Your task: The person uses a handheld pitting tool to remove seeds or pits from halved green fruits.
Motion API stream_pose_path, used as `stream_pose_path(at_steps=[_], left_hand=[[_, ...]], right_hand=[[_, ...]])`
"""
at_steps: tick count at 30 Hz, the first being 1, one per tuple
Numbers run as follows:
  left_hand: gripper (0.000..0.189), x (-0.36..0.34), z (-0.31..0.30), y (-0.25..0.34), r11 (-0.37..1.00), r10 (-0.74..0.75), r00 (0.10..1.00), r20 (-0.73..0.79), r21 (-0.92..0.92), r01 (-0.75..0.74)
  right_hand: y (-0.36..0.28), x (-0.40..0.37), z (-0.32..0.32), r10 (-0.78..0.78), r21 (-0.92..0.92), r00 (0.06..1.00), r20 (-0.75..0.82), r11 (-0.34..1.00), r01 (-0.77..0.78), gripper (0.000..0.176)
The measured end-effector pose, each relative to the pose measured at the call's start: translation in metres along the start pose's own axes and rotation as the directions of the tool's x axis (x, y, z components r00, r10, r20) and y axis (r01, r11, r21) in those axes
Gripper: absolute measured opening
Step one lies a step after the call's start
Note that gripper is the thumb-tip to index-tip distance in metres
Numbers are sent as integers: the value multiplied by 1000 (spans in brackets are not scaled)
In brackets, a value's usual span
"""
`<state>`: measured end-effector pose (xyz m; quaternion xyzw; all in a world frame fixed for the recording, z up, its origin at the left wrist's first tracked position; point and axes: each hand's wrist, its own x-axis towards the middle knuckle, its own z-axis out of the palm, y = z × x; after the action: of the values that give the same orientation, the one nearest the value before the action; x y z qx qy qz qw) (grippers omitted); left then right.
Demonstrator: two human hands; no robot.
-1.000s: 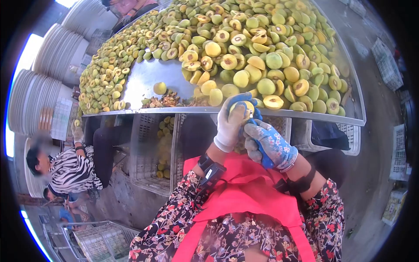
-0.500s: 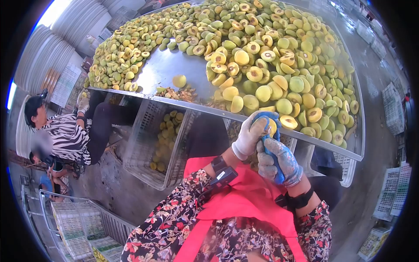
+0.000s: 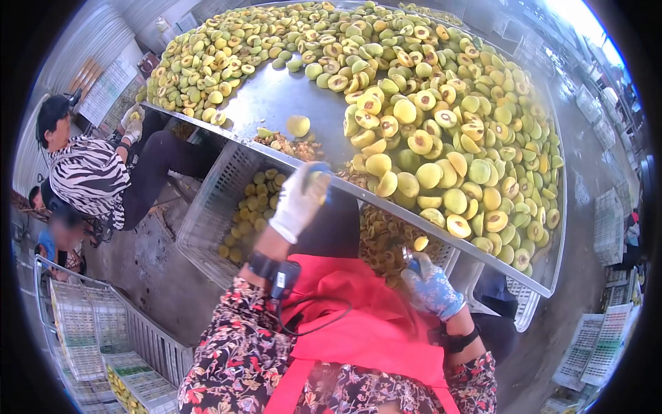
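My left hand (image 3: pixel 298 207), in a white glove with blue fingertips, is over the crate near the table's front edge. Its fingers are curled round a greenish peach half (image 3: pixel 314 179), blurred by motion and mostly covered. Lower right, my right hand (image 3: pixel 437 288), in a blue-and-white glove, is closed on a blue-handled tool (image 3: pixel 412 265) with a short metal tip. Just above that tip, a small yellow piece of fruit (image 3: pixel 420 243) shows against a bin of brown pits and scraps (image 3: pixel 386 238).
Halved peaches (image 3: pixel 476 138) are heaped over the metal table (image 3: pixel 276 96), with scraps (image 3: pixel 293 146) by its front edge. Below stands a plastic crate (image 3: pixel 207 200) holding peach halves (image 3: pixel 258 207). A person in a striped top (image 3: pixel 89 172) sits at the left, near stacked crates (image 3: pixel 83 324).
My hands have parted from in front of the table edge. The left moved left over the crate with the peach half; the right lowered with the tool. The view has shifted slightly.
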<state>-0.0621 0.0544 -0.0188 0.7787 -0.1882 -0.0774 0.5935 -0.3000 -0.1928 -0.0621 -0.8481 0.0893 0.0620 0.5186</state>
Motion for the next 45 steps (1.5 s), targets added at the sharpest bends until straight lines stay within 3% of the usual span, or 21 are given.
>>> stream_pose_path(at_steps=[1, 2, 3, 6, 8, 10, 13, 16, 18, 19, 22, 23, 24, 26, 28, 30, 32, 33, 35, 37, 45], left_hand=[[43, 19, -23, -37, 877, 312, 946, -86, 410, -252], [47, 23, -38, -11, 555, 465, 886, -6, 782, -285], [48, 36, -39, -8, 564, 387, 922, 9, 789, -244], [42, 85, -10, -8, 708, 122, 985, 119, 686, -170], [46, 127, 24, -16, 701, -64, 965, 255, 699, -138], [55, 151, 52, -10, 685, -192, 961, 197, 729, -13], [68, 168, 84, -23, 796, -62, 998, 14, 603, 41], [80, 175, 88, -22, 933, -209, 975, 70, 313, 177], [67, 178, 84, -38, 952, -153, 988, 29, 274, 139], [58, 177, 77, -43, 980, -136, 987, 88, 159, 121], [34, 137, 60, -7, 897, -170, 969, 182, -378, 228], [31, 131, 54, -12, 864, -135, 968, 211, -453, 219], [24, 108, 50, 15, 844, -144, 958, 250, -474, 250], [25, 76, 62, 27, 691, 32, 964, 265, -702, 170], [29, 53, 81, 23, 862, 371, 902, 223, -442, -246], [36, 33, 102, 18, 721, 693, 700, 173, -180, -669], [35, 10, 117, 26, 882, 391, 876, 282, -386, -270], [34, -3, 124, 35, 885, 221, 920, 323, -463, -50], [39, -8, 129, 39, 709, 124, 890, 438, -667, 229], [39, -12, 135, 41, 221, 53, 802, 595, -790, 571], [38, -20, 135, 44, 473, 13, 868, 496, -768, 431]], right_hand=[[10, 1, 4, -19, -158, 1000, -8, 987, 18, 39], [14, 4, 5, -41, -313, 999, -14, 949, 35, 41], [8, 8, 2, 135, -380, 988, 75, 920, -97, 41], [37, 23, 7, 227, -615, 920, 319, 788, 19, 44], [25, 26, 7, 200, -529, 941, 272, 848, -27, 46], [25, 25, 6, 141, -435, 969, 202, 900, -41, 46], [32, 32, 4, 191, -506, 930, 313, 863, -7, 46], [13, 32, 2, 159, -412, 953, 258, 910, -40, 43], [-4, 27, -5, 79, -253, 982, 171, 967, -33, 39], [-13, 24, -9, 44, -167, 992, 119, 986, -24, 36], [-36, 21, -23, 47, 52, 998, 35, 997, -49, 27], [-57, 21, -27, 184, 264, 981, 64, 945, -194, 24], [-68, 21, -28, 188, 355, 982, 29, 916, -186, 23], [-74, 26, -22, 72, 391, 988, -137, 920, -12, 27], [-87, 26, -21, 20, 349, 978, -205, 936, 54, 28], [-87, 29, -11, -142, 111, 916, -374, 974, 196, 36], [-81, 35, -3, -375, -160, 770, -516, 925, 344, 36], [-78, 32, -4, -356, -199, 794, -492, 934, 295, 36], [-75, 29, -6, -320, -279, 840, -438, 937, 211, 35], [-69, 27, -4, -325, -319, 839, -437, 928, 193, 34], [-66, 29, -4, -208, -184, 883, -421, 973, 141, 35]])
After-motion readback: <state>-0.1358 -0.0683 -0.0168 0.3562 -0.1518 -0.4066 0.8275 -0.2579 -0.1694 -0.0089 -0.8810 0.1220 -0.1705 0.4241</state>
